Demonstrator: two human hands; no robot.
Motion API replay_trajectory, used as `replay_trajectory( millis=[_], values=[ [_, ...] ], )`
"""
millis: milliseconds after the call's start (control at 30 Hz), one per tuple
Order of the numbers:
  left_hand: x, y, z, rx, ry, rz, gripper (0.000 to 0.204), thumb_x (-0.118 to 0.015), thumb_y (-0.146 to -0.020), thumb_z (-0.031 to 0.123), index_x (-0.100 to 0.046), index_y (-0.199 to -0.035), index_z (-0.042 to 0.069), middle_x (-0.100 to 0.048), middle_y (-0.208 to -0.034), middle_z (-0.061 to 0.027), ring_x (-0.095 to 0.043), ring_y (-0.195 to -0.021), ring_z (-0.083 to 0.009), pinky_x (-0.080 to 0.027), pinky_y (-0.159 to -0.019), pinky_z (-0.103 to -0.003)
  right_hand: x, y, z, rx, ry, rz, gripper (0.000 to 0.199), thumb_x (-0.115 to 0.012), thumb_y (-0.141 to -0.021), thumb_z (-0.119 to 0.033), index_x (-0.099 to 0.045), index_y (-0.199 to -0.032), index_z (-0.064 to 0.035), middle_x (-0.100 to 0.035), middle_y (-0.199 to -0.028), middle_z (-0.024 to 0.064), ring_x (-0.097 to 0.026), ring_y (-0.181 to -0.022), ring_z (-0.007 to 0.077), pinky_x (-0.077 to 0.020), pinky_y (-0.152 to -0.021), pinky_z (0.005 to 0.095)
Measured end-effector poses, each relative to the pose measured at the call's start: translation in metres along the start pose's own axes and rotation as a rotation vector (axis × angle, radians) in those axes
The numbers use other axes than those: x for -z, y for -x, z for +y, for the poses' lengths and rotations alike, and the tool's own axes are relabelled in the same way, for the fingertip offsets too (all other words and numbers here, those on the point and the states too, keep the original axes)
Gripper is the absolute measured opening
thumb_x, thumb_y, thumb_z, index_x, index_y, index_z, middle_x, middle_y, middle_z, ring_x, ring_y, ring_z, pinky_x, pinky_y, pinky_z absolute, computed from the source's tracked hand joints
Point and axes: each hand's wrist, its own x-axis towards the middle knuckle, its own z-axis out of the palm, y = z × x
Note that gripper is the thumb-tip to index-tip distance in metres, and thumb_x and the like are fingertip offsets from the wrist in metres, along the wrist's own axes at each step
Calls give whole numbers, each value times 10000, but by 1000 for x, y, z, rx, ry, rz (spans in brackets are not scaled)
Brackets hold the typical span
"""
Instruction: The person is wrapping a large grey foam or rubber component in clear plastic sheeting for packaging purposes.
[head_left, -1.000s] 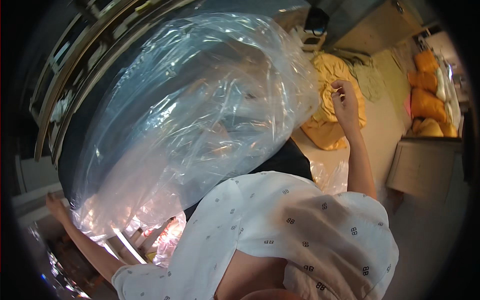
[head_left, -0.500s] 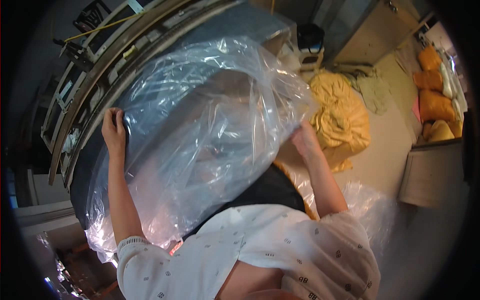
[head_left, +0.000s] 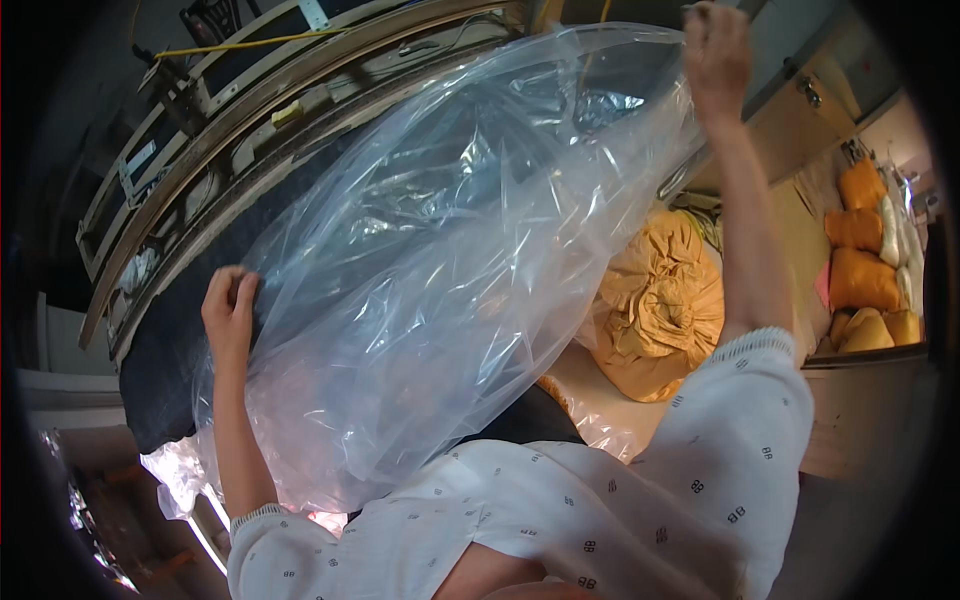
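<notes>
A large, crinkled sheet of clear plastic stretches between my hands, slanting from low on the left up to the far right. My right hand is raised high with its fingers closed on the sheet's far corner. At the left, my left hand has thumb and fingers pinched at the sheet's near-left edge. Beneath the plastic, and showing at its left, lies a dark cloth on the work surface. Whether the plastic is one layer or an open bag, I cannot tell.
Curved-looking rails of a long frame run along the far left, with a yellow cord across them. A gathered orange-yellow cloth bundle sits on the floor at right. Orange sacks are stacked farther right, near a brown door.
My right hand has swung up and away to the far right, lifting the plastic's corner and pulling the sheet tauter. My left hand has come slightly nearer, still at the left edge.
</notes>
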Motion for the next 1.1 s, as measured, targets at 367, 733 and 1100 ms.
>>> replay_trajectory(
  millis=[367,733,1100],
  values=[
    [133,97,-126,189,-315,12,66,-567,-831,36,-548,-800,-19,-542,-757,-38,-482,-667,-101,-392,-629,-203,92,134,-166,367,-737,-883,342,-661,-709,-179,-553,-1018,-80,-471,-1159,109,-435,-1083,278,-349,-908,420],
    [105,91,-141,23,-148,293,88,-568,-851,53,-556,-807,-23,-519,-750,-19,-470,-688,-87,-388,-641,-184,-8,30,-217,-160,-851,-1792,634,-297,-884,-557,-586,-1041,-15,-636,-757,100,-610,-683,179,-453,-628,254],
    [107,97,-155,77,-65,322,67,-582,-840,42,-558,-814,-14,-511,-767,-15,-474,-711,-73,-381,-643,-168,30,-6,-234,-394,-1135,-2066,475,-483,-835,-530,-599,-822,-69,-544,-641,-10,-484,-511,74,-490,-623,251]
  ],
)
